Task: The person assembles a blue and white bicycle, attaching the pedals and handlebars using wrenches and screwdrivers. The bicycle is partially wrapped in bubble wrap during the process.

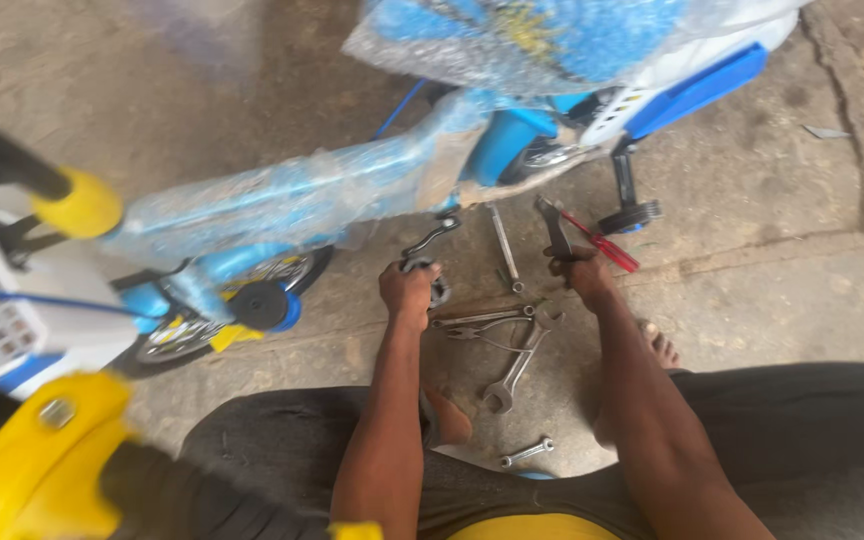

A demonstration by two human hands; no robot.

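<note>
1. Our left hand [408, 290] is clenched round a black wrench [430, 240]; our right hand [582, 272] grips a spanner [554, 226].
2. Beside both lie pliers [480, 322] on the floor [752, 250].
3. Either tool could slip and strike the wrapped blue bicycle [292, 195] just beyond.

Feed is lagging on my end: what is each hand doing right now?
Left hand: closed around a dark crank-shaped tool.
Right hand: closed on the handle of an adjustable wrench, jaw end pointing away.
</note>
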